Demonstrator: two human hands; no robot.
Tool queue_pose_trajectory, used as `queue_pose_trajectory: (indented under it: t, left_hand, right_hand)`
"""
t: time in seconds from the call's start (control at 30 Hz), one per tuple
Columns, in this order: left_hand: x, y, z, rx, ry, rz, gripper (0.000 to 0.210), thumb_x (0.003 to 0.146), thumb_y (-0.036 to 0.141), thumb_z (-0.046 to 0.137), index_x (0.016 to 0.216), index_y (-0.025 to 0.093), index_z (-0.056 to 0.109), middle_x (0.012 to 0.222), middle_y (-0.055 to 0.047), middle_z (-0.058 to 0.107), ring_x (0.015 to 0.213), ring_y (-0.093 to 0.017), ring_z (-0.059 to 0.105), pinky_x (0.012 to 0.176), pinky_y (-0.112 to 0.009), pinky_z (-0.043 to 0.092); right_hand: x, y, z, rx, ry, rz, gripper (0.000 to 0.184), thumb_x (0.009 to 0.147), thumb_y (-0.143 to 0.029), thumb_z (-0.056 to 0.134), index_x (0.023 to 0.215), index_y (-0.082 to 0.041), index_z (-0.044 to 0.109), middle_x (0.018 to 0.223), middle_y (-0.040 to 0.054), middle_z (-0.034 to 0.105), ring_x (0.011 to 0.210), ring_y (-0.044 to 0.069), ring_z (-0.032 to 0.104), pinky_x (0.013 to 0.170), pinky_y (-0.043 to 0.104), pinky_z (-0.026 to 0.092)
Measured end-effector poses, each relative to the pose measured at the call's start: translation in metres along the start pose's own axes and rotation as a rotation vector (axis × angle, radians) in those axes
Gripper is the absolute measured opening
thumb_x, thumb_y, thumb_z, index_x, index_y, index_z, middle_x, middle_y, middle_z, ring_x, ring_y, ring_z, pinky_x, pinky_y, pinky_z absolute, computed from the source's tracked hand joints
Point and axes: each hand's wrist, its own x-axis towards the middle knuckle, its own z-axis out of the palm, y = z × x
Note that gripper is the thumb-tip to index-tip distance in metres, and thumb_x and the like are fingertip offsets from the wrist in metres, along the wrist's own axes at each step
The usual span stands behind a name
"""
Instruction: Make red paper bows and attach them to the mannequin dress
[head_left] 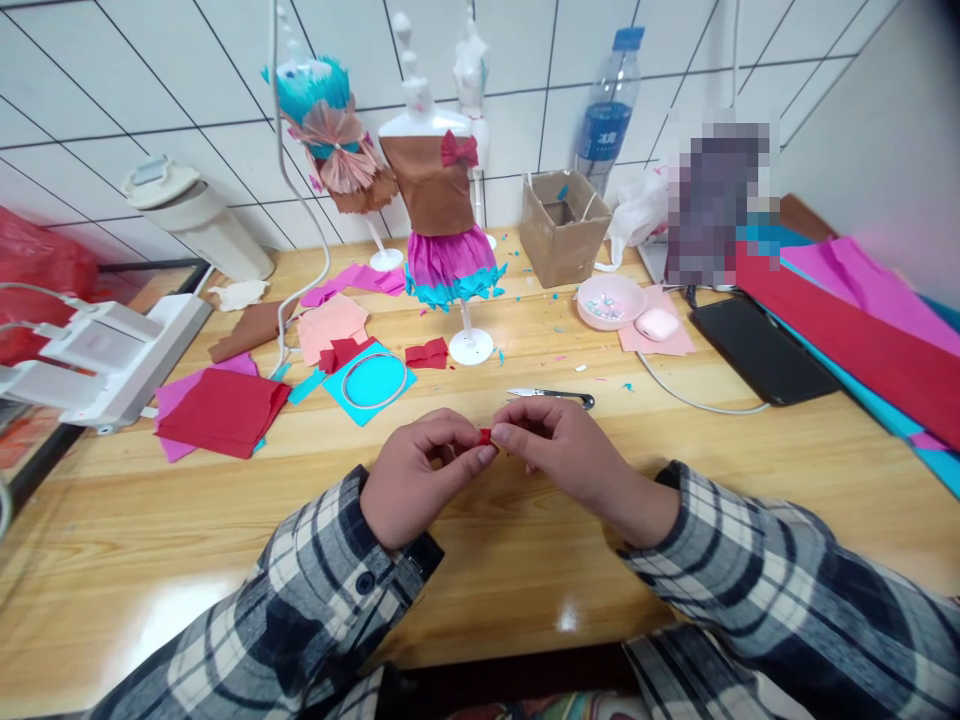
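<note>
Between my fingertips is a small piece of red paper (pixel 486 437), mostly hidden by the fingers. My left hand (pixel 431 470) pinches it from one side, and my right hand (pixel 566 455) pinches it from the other. Just beyond my right hand lies a pair of thread snips (pixel 555 396) with black handles. Behind my hands stands a small dress form (pixel 435 190) on a white base, wearing a brown top, a red bow (pixel 459 150) and a purple skirt with a blue fringe. A folded red paper strip (pixel 426 353) rests near its base.
Stacked red paper (pixel 225 412) and a blue sheet with a ring (pixel 373 380) lie at left. A cardboard box (pixel 564 230), a pink bowl of beads (pixel 611 302) and a black phone (pixel 761 345) are at right. A water bottle (pixel 606 120) stands behind the box.
</note>
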Motion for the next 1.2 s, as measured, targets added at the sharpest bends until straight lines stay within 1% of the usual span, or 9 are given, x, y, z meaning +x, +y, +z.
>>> queue_pose_trajectory:
  t: [0.07, 0.13, 0.2, 0.3, 0.4, 0.67, 0.9, 1.07, 1.2]
  left_hand:
    - [-0.0016, 0.0029, 0.0005, 0.087, 0.075, 0.066, 0.017, 0.079, 0.03, 0.065, 0.071, 0.015, 0.066, 0.074, -0.004, 0.062, 0.066, -0.014, 0.058, 0.062, -0.027, 0.047]
    - [-0.0026, 0.0052, -0.0004, 0.184, 0.123, 0.137, 0.015, 0.078, 0.026, 0.064, 0.068, 0.016, 0.065, 0.072, -0.003, 0.062, 0.066, -0.014, 0.058, 0.062, -0.026, 0.046]
    - [-0.0031, 0.0059, -0.0016, 0.245, 0.141, 0.201, 0.013, 0.077, 0.024, 0.064, 0.067, 0.016, 0.064, 0.071, -0.003, 0.063, 0.067, -0.014, 0.06, 0.062, -0.026, 0.047]
    - [-0.0031, 0.0047, -0.0024, 0.298, 0.135, 0.257, 0.01, 0.075, 0.021, 0.064, 0.066, 0.016, 0.065, 0.071, -0.003, 0.065, 0.067, -0.014, 0.062, 0.064, -0.026, 0.048]
    - [-0.0029, 0.0031, -0.0014, 0.355, 0.137, 0.261, 0.011, 0.075, 0.021, 0.063, 0.066, 0.016, 0.065, 0.07, -0.003, 0.065, 0.067, -0.014, 0.062, 0.064, -0.026, 0.048]
    - [-0.0054, 0.004, 0.0018, 0.458, 0.153, 0.282, 0.009, 0.074, 0.018, 0.061, 0.066, 0.017, 0.066, 0.071, -0.003, 0.065, 0.069, -0.017, 0.06, 0.065, -0.029, 0.046]
    - [-0.0036, 0.0086, -0.0005, 0.308, 0.105, 0.206, 0.016, 0.079, 0.026, 0.062, 0.066, 0.017, 0.064, 0.069, -0.002, 0.064, 0.066, -0.014, 0.06, 0.064, -0.027, 0.047]
    - [-0.002, 0.0081, -0.0013, 0.307, 0.086, 0.166, 0.013, 0.078, 0.024, 0.062, 0.066, 0.018, 0.063, 0.069, -0.002, 0.065, 0.066, -0.014, 0.06, 0.064, -0.026, 0.047]
    - [-0.0026, 0.0053, -0.0001, 0.421, 0.115, 0.234, 0.013, 0.076, 0.021, 0.06, 0.063, 0.018, 0.062, 0.066, -0.002, 0.063, 0.066, -0.015, 0.058, 0.064, -0.028, 0.045]
  right_hand:
    - [-0.0009, -0.0015, 0.0005, 0.004, -0.025, 0.006, 0.018, 0.081, -0.032, 0.061, 0.085, -0.016, 0.068, 0.074, 0.001, 0.064, 0.057, 0.009, 0.05, 0.05, 0.022, 0.042]
    - [-0.0025, -0.0032, 0.0015, -0.026, -0.046, -0.013, 0.022, 0.081, -0.034, 0.062, 0.093, -0.017, 0.068, 0.081, 0.0022, 0.066, 0.061, 0.01, 0.053, 0.053, 0.023, 0.044]
    - [-0.0042, -0.0044, 0.003, -0.098, -0.051, -0.05, 0.031, 0.076, -0.038, 0.069, 0.101, -0.018, 0.067, 0.091, 0.0033, 0.067, 0.069, 0.012, 0.056, 0.057, 0.023, 0.046]
    - [-0.006, -0.0046, 0.0049, -0.197, -0.058, -0.061, 0.035, 0.072, -0.042, 0.074, 0.097, -0.019, 0.066, 0.094, 0.0028, 0.067, 0.068, 0.011, 0.056, 0.055, 0.022, 0.044]
    - [-0.0063, -0.0045, 0.0055, -0.201, -0.065, -0.042, 0.028, 0.074, -0.041, 0.073, 0.089, -0.019, 0.065, 0.088, 0.001, 0.068, 0.063, 0.01, 0.056, 0.052, 0.021, 0.044]
    - [-0.0035, -0.0035, 0.0053, -0.227, -0.048, -0.019, 0.022, 0.072, -0.036, 0.074, 0.082, -0.018, 0.066, 0.077, -0.0006, 0.067, 0.061, 0.01, 0.058, 0.055, 0.022, 0.045]
    - [-0.0004, -0.0025, -0.0004, -0.177, -0.058, 0.042, 0.015, 0.075, -0.03, 0.069, 0.082, -0.017, 0.069, 0.073, 0.0004, 0.067, 0.058, 0.009, 0.056, 0.053, 0.022, 0.043]
    - [0.0007, -0.0012, -0.0032, -0.124, -0.097, 0.095, 0.015, 0.077, -0.027, 0.063, 0.087, -0.017, 0.071, 0.074, 0.002, 0.068, 0.061, 0.012, 0.059, 0.056, 0.024, 0.046]
    - [-0.0011, -0.0013, -0.0012, -0.157, -0.118, 0.08, 0.022, 0.077, -0.035, 0.066, 0.089, -0.018, 0.071, 0.076, 0.0019, 0.068, 0.058, 0.011, 0.058, 0.051, 0.023, 0.043]
